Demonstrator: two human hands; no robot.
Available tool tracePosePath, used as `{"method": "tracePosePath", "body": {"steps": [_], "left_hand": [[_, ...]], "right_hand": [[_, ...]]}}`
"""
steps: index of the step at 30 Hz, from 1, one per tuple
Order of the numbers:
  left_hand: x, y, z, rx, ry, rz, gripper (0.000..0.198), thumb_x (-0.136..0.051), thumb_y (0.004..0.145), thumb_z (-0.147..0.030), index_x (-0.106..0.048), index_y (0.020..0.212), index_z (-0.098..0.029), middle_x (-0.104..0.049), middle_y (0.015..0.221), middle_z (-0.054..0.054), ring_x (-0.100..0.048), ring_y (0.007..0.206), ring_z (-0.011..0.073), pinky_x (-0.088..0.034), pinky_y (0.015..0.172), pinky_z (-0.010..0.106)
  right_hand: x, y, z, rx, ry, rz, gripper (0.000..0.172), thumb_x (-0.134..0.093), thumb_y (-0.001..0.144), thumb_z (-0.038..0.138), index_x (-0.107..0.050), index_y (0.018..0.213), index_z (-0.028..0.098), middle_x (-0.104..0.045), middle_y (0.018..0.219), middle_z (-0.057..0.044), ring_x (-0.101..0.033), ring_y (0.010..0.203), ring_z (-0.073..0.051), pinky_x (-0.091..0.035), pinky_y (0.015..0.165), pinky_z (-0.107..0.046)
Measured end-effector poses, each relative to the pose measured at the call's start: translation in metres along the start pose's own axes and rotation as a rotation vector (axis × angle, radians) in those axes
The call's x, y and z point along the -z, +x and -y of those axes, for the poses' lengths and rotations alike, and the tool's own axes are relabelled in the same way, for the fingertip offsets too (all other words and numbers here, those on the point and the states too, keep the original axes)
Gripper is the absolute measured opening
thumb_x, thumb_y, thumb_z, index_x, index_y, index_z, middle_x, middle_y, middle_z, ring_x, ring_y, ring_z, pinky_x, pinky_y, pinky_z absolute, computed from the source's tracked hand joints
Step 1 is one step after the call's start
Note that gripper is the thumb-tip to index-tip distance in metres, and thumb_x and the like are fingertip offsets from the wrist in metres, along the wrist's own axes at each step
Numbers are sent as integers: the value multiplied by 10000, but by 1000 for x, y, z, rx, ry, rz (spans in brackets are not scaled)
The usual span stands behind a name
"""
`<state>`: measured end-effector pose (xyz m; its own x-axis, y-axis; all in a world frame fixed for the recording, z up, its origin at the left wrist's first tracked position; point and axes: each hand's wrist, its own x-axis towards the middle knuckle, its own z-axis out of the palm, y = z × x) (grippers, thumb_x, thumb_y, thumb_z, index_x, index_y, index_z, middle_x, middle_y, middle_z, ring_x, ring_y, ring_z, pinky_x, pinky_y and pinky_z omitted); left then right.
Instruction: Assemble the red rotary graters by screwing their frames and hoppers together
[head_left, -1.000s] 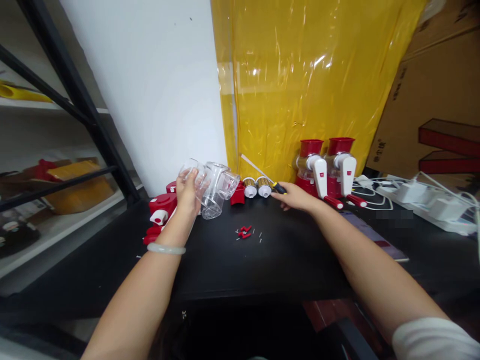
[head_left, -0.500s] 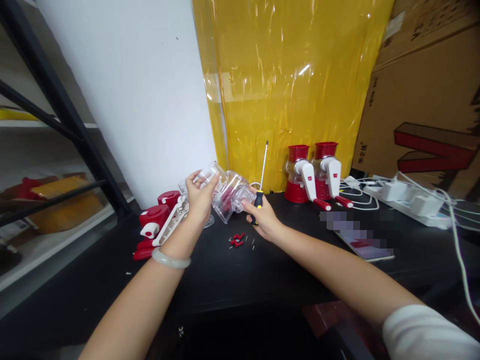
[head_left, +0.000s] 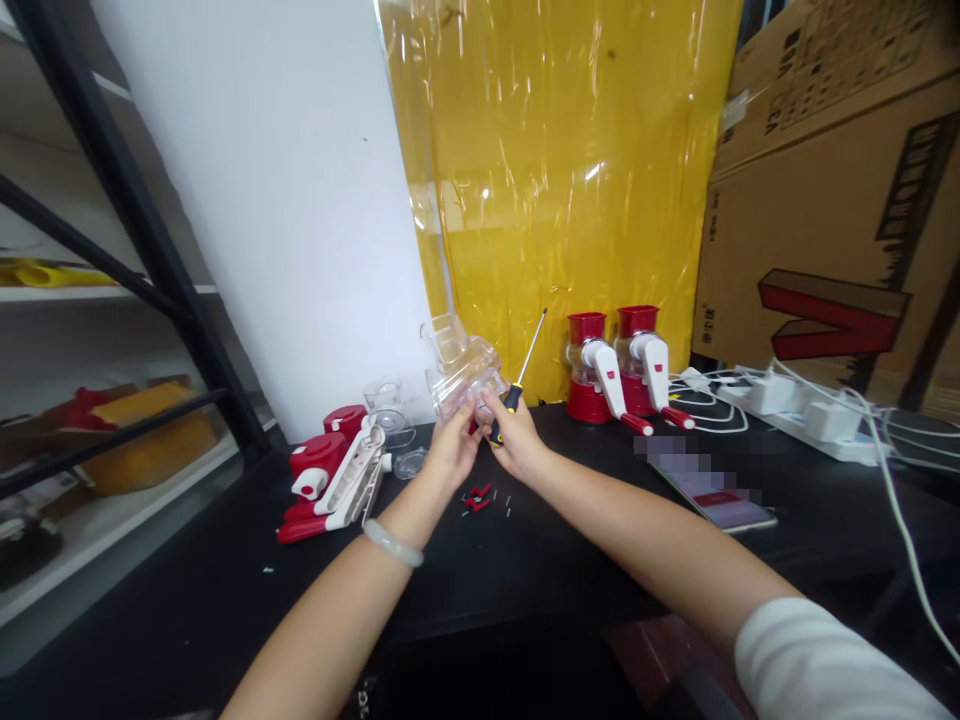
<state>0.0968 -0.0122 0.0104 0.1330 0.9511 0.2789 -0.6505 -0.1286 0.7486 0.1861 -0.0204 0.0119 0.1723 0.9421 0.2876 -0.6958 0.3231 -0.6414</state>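
A clear plastic grater housing [head_left: 459,368] is held up above the black table, tilted, its square chute pointing up and left. My left hand [head_left: 452,445] is closed around its lower end. In my right hand [head_left: 519,438] a screwdriver [head_left: 532,345] with a black and yellow handle is tucked, its shaft slanting up and right. The thumb of that hand also touches the housing. A bit of red shows between the hands, too small to make out. Below them on the table lie small red parts [head_left: 477,497] and several screws [head_left: 508,506].
To the left are red bases [head_left: 319,455], white crank handles [head_left: 352,475] and clear plastic pieces [head_left: 409,462]. Two assembled red-and-white rotary graters [head_left: 589,370] stand at the back right. A phone [head_left: 712,490], a power strip [head_left: 814,420] with white cables and a large carton [head_left: 825,220] are further right.
My left hand has moved from the housing's upper chute down to its lower end, beside my right hand. The screwdriver leans further right. The view has shifted slightly.
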Motion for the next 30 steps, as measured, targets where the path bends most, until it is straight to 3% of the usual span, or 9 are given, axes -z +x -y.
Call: {"method": "tracePosePath", "body": {"steps": [3,6,9,13,17,20,24,30], "left_hand": [[-5,6,3,-19,-94,-68,414,-929,629,-302,-704,968,-225,-751,852,-30,-684,709,87,-470,575,172],[-1,9,2,19,-107,-60,373,-923,647,-305,-698,928,-208,-762,855,-14,-713,745,106,-507,613,181],[6,12,-4,8,-86,-79,293,-884,704,-235,-704,934,-208,-778,898,8,-741,830,133,-568,739,212],[14,19,-20,-44,-67,-181,261,-838,728,-121,-699,922,-226,-777,924,6,-743,919,145,-580,902,254],[27,23,-36,-135,-103,-234,229,-804,787,-168,-670,952,-255,-760,993,-16,-723,986,143,-546,1004,330],[40,22,-44,-161,-116,-267,175,-769,838,-207,-660,966,-255,-746,1080,5,-699,1061,162,-523,1023,356],[52,22,-47,-142,-122,-379,175,-768,857,-269,-668,1000,-263,-707,1202,25,-655,1170,164,-505,1003,298],[49,20,-48,-109,-201,-433,107,-684,936,-282,-658,1038,-263,-696,1186,44,-639,1196,145,-515,997,257]], "right_hand": [[-8,3,-13,91,-80,-52,573,-876,626,371,-589,1112,276,-722,1049,-20,-709,959,-185,-584,703,-276],[-7,9,-17,138,-207,-37,533,-880,624,349,-622,1083,265,-726,1063,-22,-702,973,-181,-596,797,-298],[3,16,-12,103,-367,0,518,-875,633,397,-658,1081,250,-712,960,-15,-683,821,-162,-587,618,-263],[32,20,-5,33,-521,20,463,-805,679,568,-704,977,229,-656,820,-14,-598,631,-133,-437,369,-203],[64,17,-6,-67,-753,153,432,-613,826,636,-617,813,204,-609,672,-11,-578,575,-138,-369,371,-196],[80,15,0,15,-1072,285,340,-509,928,536,-522,799,222,-545,575,28,-543,521,-137,-436,512,-248],[88,15,20,272,-1551,393,249,-528,957,471,-547,888,233,-663,787,-35,-648,755,-204,-419,667,-286],[86,9,31,251,-1868,439,237,-520,986,464,-560,950,233,-717,900,-70,-679,824,-234,-317,638,-273]]}}
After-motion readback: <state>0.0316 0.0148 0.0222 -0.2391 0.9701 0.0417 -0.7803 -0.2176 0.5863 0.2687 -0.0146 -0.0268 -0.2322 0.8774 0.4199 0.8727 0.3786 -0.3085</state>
